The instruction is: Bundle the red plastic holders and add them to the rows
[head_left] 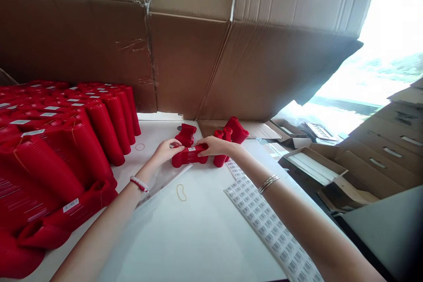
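Observation:
In the head view, a red rolled-up bundle with ribbed ends [185, 157] lies on the white table with a small white label on its top. My left hand [165, 150] grips its left end, thumb and fingers closed at the upper edge. From the other side my right hand [215, 146] holds the right part, fingers curled over the top beside the label. Directly behind it sits a similar red bundle [187, 133]. More red rolls [236, 130] stand just past my right hand, partly hidden by it.
Many labelled red rolls [95, 134] are stacked on the left. Sheets of barcode stickers [264, 216] lie at right, and a yellow rubber band [181, 192] lies in front. A large cardboard sheet [191, 61] leans overhead behind. Cardboard boxes [317, 165] stand off the right edge.

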`<move>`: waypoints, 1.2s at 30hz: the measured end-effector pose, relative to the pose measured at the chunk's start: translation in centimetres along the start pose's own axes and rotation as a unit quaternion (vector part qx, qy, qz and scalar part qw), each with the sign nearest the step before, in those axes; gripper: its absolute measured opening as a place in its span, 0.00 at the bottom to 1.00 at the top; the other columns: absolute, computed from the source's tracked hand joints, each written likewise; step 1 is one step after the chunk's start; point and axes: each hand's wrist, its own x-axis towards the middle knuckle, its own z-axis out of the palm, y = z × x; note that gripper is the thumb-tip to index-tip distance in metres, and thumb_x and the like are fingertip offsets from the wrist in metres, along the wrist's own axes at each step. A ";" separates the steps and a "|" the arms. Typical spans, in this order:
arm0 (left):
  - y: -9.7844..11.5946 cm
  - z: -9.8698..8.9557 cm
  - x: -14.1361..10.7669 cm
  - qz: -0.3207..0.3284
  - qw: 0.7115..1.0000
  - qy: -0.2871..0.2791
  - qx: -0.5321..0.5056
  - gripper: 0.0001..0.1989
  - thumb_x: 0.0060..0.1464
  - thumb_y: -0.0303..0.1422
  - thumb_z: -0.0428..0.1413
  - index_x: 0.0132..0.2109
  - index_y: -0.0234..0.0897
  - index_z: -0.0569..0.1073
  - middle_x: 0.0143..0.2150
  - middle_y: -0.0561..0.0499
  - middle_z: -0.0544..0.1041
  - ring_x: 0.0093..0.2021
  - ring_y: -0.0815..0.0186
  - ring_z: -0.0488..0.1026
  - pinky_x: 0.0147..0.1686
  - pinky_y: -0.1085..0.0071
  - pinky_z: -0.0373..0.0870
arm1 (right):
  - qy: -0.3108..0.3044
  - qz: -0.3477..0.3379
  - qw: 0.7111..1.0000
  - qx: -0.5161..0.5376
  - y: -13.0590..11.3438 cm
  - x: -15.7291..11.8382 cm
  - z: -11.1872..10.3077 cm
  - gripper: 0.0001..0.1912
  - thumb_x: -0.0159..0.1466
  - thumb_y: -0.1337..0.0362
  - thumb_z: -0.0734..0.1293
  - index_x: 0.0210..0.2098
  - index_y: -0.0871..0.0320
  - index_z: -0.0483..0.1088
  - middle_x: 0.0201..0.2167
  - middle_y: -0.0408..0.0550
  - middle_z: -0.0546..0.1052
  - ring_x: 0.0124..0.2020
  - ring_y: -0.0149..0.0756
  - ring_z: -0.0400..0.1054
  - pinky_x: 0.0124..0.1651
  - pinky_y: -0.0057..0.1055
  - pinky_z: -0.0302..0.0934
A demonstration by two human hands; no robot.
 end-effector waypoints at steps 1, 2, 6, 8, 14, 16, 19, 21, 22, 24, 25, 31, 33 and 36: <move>0.0 0.0 0.1 0.006 1.000 -0.004 0.008 0.15 0.65 0.39 0.58 0.54 0.36 0.75 0.54 0.45 0.77 0.49 0.59 0.77 0.49 0.56 0.77 | -0.005 -0.003 1.000 -0.006 0.1 0.0 0.1 0.13 0.71 0.57 0.68 0.50 0.58 0.74 0.49 0.50 0.77 0.44 0.39 0.74 0.47 0.41 0.72; 0.1 0.0 0.0 0.012 1.000 -0.009 0.017 0.15 0.66 0.39 0.58 0.54 0.36 0.75 0.53 0.45 0.77 0.49 0.59 0.77 0.49 0.56 0.77 | -0.008 -0.008 1.000 -0.012 0.2 0.0 0.2 0.13 0.71 0.56 0.68 0.49 0.59 0.74 0.47 0.50 0.77 0.43 0.39 0.74 0.47 0.40 0.72; 0.3 -0.2 -0.6 0.038 0.997 -0.026 0.054 0.17 0.65 0.40 0.59 0.56 0.36 0.74 0.55 0.44 0.77 0.50 0.58 0.77 0.49 0.55 0.77 | 0.008 -0.012 1.000 -0.019 0.4 -0.2 0.1 0.14 0.71 0.55 0.68 0.50 0.58 0.74 0.46 0.50 0.78 0.41 0.38 0.74 0.46 0.40 0.71; 0.4 -0.3 -1.0 0.050 0.995 -0.036 0.079 0.16 0.65 0.39 0.59 0.56 0.36 0.74 0.54 0.44 0.77 0.49 0.59 0.77 0.49 0.56 0.77 | 0.041 -0.010 0.999 -0.016 -0.1 -0.7 -0.2 0.20 0.67 0.54 0.71 0.55 0.56 0.72 0.49 0.51 0.77 0.44 0.41 0.74 0.46 0.40 0.70; 0.4 -0.3 -1.3 0.061 0.987 -0.036 0.146 0.14 0.65 0.39 0.59 0.53 0.36 0.75 0.52 0.45 0.77 0.48 0.59 0.77 0.49 0.56 0.77 | 0.181 -0.019 0.983 -0.005 -4.3 -4.9 2.0 0.19 0.70 0.57 0.64 0.59 0.53 0.69 0.61 0.54 0.72 0.56 0.49 0.69 0.51 0.38 0.64; 0.3 -0.2 -1.2 0.056 0.986 -0.032 0.157 0.14 0.65 0.39 0.58 0.53 0.36 0.75 0.52 0.45 0.78 0.48 0.60 0.77 0.48 0.57 0.77 | 0.158 -0.038 0.987 0.005 -6.0 -6.3 4.9 0.10 0.70 0.61 0.64 0.47 0.52 0.75 0.49 0.47 0.79 0.47 0.41 0.74 0.46 0.32 0.65; 0.2 0.0 -1.2 0.055 0.985 -0.022 0.163 0.15 0.65 0.39 0.58 0.54 0.36 0.74 0.52 0.45 0.77 0.47 0.60 0.77 0.47 0.57 0.78 | 0.119 -0.028 0.992 0.009 -7.8 -7.1 9.7 0.03 0.65 0.64 0.70 0.36 0.56 0.77 0.38 0.47 0.81 0.37 0.39 0.75 0.39 0.32 0.65; 0.1 0.2 -1.4 0.062 0.985 -0.009 0.163 0.17 0.65 0.39 0.58 0.57 0.37 0.73 0.55 0.44 0.76 0.49 0.59 0.77 0.48 0.56 0.77 | 0.119 -0.008 0.993 0.012 -8.5 -6.9 12.0 0.06 0.67 0.64 0.68 0.36 0.59 0.76 0.38 0.50 0.80 0.39 0.40 0.74 0.41 0.33 0.66; 0.1 0.4 -1.5 0.068 0.984 -0.001 0.164 0.18 0.65 0.39 0.58 0.59 0.37 0.72 0.57 0.43 0.75 0.50 0.58 0.77 0.50 0.55 0.77 | 0.122 0.003 0.992 0.015 -8.8 -6.7 12.8 0.07 0.69 0.64 0.68 0.36 0.60 0.75 0.39 0.50 0.79 0.40 0.39 0.74 0.42 0.34 0.67; 0.3 0.6 -1.8 0.080 0.982 0.017 0.171 0.22 0.65 0.39 0.59 0.62 0.39 0.69 0.61 0.42 0.72 0.54 0.55 0.75 0.53 0.52 0.76 | 0.128 0.023 0.991 0.024 -9.2 -6.3 13.8 0.08 0.71 0.62 0.66 0.39 0.61 0.74 0.41 0.50 0.79 0.41 0.38 0.74 0.44 0.36 0.69; 0.4 0.7 -1.9 0.085 0.980 0.025 0.178 0.23 0.64 0.39 0.59 0.63 0.39 0.68 0.63 0.41 0.71 0.56 0.54 0.74 0.54 0.50 0.75 | 0.130 0.031 0.991 0.029 -9.4 -6.2 14.0 0.09 0.72 0.62 0.66 0.41 0.61 0.74 0.42 0.49 0.78 0.42 0.37 0.74 0.46 0.38 0.70; 2.6 1.2 -1.5 0.105 0.958 0.023 0.267 0.22 0.64 0.39 0.60 0.62 0.38 0.70 0.64 0.41 0.70 0.60 0.51 0.71 0.58 0.46 0.71 | 0.128 0.044 0.985 0.105 -9.6 -6.0 14.0 0.09 0.71 0.60 0.68 0.40 0.60 0.74 0.42 0.48 0.78 0.43 0.38 0.74 0.50 0.41 0.69; 3.5 1.5 -0.9 0.109 0.949 -0.009 0.295 0.20 0.64 0.39 0.59 0.59 0.37 0.72 0.61 0.42 0.73 0.58 0.53 0.73 0.57 0.48 0.72 | 0.121 0.034 0.978 0.166 -8.7 -6.3 13.3 0.08 0.69 0.62 0.69 0.36 0.60 0.73 0.37 0.46 0.78 0.39 0.36 0.73 0.45 0.38 0.70; 4.6 1.8 0.0 0.103 0.941 -0.061 0.315 0.16 0.65 0.39 0.58 0.56 0.38 0.74 0.58 0.44 0.75 0.54 0.56 0.75 0.54 0.52 0.74 | 0.115 0.006 0.953 0.279 -6.7 -7.3 11.6 0.06 0.65 0.67 0.67 0.31 0.58 0.69 0.33 0.43 0.78 0.34 0.33 0.72 0.38 0.32 0.68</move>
